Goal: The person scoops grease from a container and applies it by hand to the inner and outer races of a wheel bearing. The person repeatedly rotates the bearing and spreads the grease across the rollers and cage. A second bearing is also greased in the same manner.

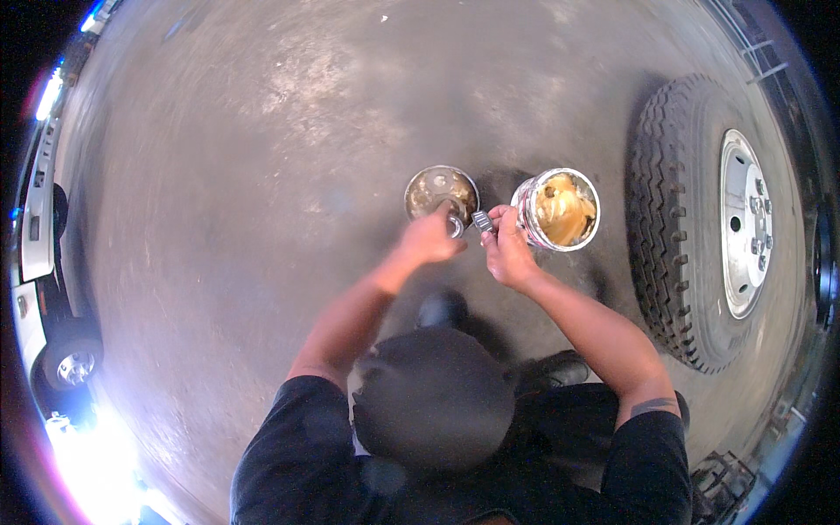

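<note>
My left hand (429,238) is closed at the near edge of a round, shallow metal lid (423,185) smeared with brownish grease. A small shiny metal ring (455,227) shows at its fingers, and the index finger reaches over the lid's near side. Between the fingers of my right hand (509,254) is a small dark piece with light ridges (483,221), held close to the ring. Its exact kind is too small to tell. Right beside that hand stands an open metal can (522,203) with amber grease (564,210) inside, its surface scooped and uneven.
A large truck wheel (674,219) with a treaded tyre and silver rim stands upright on the right. The concrete floor (262,192) is stained. A white vehicle (37,210) is at the far left edge. Dark metal equipment (722,486) sits at lower right.
</note>
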Motion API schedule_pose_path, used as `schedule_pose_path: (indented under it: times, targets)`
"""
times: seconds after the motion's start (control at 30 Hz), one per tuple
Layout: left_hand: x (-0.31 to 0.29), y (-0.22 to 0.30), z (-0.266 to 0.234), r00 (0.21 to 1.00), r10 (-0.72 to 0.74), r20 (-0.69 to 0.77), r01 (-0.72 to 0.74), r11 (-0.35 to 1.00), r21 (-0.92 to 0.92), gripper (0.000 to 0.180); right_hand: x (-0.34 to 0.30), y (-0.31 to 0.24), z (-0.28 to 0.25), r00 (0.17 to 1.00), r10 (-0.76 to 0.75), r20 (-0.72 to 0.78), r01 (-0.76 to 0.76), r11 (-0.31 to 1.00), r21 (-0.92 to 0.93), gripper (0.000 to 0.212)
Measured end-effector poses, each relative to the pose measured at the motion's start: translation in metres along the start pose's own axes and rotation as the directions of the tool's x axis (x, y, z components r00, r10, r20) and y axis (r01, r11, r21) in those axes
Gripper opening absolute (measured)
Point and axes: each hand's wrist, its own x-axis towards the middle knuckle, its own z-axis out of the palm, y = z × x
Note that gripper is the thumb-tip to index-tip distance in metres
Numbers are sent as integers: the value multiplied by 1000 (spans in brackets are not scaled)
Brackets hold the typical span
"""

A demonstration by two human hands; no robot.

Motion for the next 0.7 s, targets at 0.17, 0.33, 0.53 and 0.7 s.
schedule_pose_path:
  times: [0.17, 0.33, 0.53, 0.7]
  targets:
    - [-2, 8, 0, 997, -69, -33, 70, 997, 26, 88, -8, -1, -1, 999, -1, -39, 0, 1000, -27, 38]
    - [1, 15, 1, 975, -43, -219, 68, 992, 110, 82, -11, 6, 4, 999, -15, -47, 17, 998, 53, 39]
    - [22, 23, 12, 980, 14, -198, 55, 939, 339, 70, -15, 0, 8, 994, -54, -98, 61, 996, 65, 35]
    - [22, 22, 22, 969, 39, -245, 49, 937, 345, 66, -18, 14, 14, 993, -15, -117, 40, 977, 211, 34]
